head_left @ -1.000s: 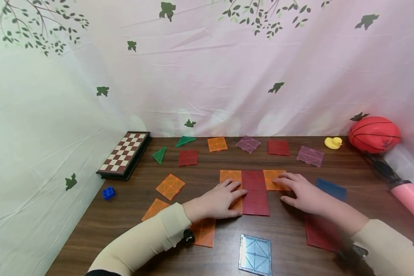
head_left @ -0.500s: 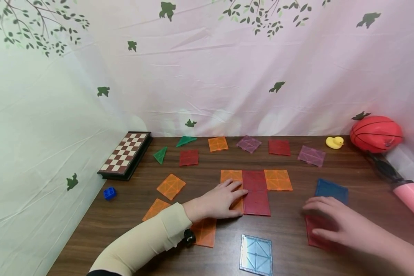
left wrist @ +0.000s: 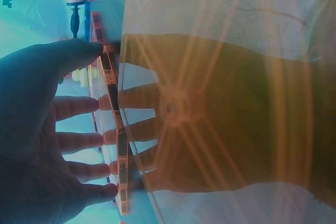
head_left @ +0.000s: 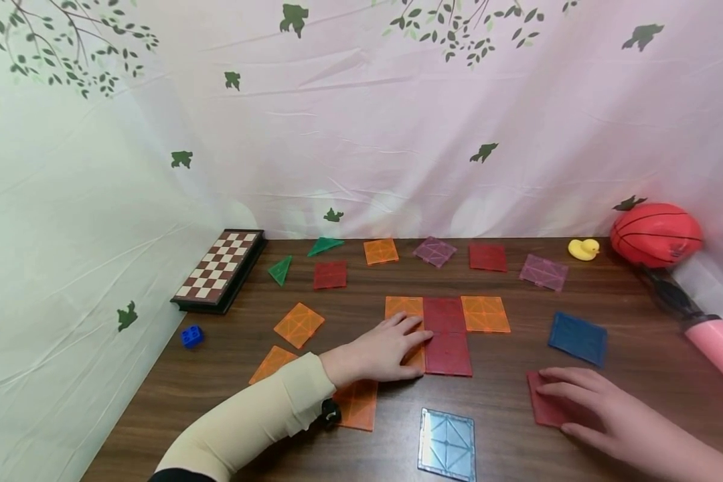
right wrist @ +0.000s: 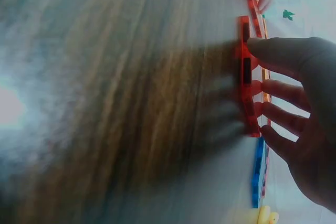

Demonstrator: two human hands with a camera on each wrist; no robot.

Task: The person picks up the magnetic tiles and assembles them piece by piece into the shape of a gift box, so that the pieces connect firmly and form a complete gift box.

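Note:
My left hand (head_left: 385, 349) rests with spread fingers on orange square tiles (head_left: 405, 306), left of two crimson tiles (head_left: 447, 353) set edge to edge. In the left wrist view, its fingertips (left wrist: 79, 140) touch the tile row from above. Another orange tile (head_left: 358, 405) lies under the left wrist. My right hand (head_left: 596, 408) spans a red tile (head_left: 541, 402) at the right of the table. Seen from the right wrist, thumb and fingers touch this red tile (right wrist: 247, 77); its far part is hidden in the head view.
Around them lie a blue tile (head_left: 578, 338), a clear blue tile (head_left: 447, 445) and an orange tile (head_left: 485, 314). More tiles, a chessboard (head_left: 219, 268), blue brick (head_left: 191, 336), yellow duck (head_left: 584, 249), red ball (head_left: 657, 234) and pink pump (head_left: 719, 351) stand farther out.
My right hand has left the orange tile right of the crimson pair and moved right and nearer to the red tile, which has shifted slightly left. My left hand has stayed put.

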